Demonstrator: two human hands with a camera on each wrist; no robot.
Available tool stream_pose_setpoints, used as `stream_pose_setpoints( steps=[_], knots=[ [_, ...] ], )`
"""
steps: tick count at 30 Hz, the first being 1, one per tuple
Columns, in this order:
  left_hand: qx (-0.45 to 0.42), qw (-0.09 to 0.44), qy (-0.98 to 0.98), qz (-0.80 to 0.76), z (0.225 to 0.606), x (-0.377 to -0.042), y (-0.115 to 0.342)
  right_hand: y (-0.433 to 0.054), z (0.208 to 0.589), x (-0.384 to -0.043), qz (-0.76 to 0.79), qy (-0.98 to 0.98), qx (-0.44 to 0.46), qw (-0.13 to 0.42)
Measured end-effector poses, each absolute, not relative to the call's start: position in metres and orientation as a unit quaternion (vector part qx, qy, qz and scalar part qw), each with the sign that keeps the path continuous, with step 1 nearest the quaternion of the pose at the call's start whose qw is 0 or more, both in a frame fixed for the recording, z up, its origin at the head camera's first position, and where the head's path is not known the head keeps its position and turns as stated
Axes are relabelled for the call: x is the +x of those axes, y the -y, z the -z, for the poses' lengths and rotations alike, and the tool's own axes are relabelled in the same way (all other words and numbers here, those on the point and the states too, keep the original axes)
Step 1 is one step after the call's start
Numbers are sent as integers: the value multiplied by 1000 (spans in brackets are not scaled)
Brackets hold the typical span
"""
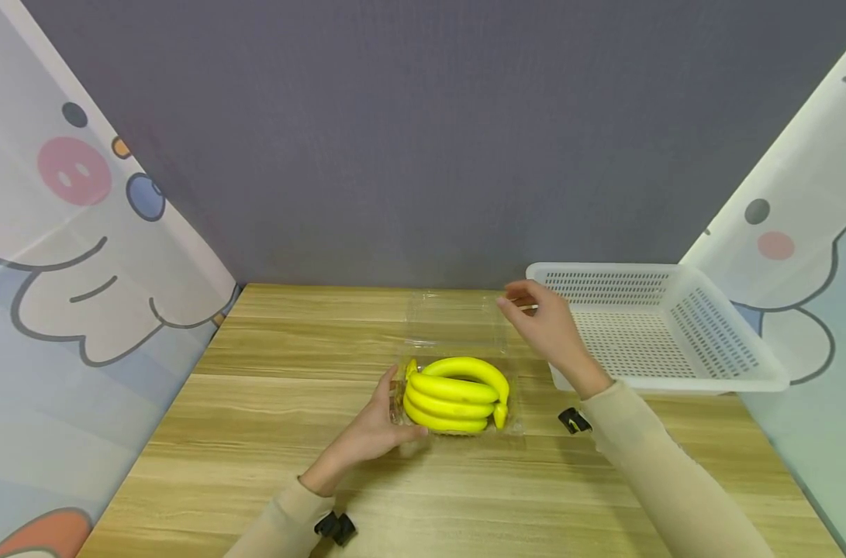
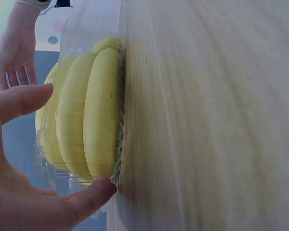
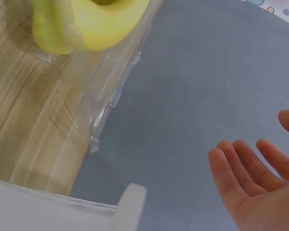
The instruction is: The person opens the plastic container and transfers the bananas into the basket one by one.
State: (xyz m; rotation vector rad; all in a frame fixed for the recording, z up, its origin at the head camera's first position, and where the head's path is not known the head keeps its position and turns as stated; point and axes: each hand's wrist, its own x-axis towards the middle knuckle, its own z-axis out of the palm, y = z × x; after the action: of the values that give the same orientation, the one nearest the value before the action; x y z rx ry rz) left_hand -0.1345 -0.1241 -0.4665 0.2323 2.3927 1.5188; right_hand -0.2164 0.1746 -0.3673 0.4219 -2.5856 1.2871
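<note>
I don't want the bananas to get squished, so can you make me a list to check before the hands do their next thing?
1. Bananas inside the clear box: ok, they sit in it.
2. Lid closed over them: not ok, it is open, behind the bananas.
3. Left hand by the box: ok, it is at the left side.
4. Left hand pressing gently: cannot tell from pictures.
5. Right hand free: ok, it holds nothing.
6. White basket out of the way: ok, it stands apart, right of the box.
</note>
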Motion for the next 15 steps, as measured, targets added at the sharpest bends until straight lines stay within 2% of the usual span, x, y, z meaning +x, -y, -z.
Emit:
stream_pose_setpoints(
  steps=[15],
  knots=[
    [91, 144, -832, -527, 469, -137, 125, -161, 359, -198, -434, 874, 184, 117]
  ],
)
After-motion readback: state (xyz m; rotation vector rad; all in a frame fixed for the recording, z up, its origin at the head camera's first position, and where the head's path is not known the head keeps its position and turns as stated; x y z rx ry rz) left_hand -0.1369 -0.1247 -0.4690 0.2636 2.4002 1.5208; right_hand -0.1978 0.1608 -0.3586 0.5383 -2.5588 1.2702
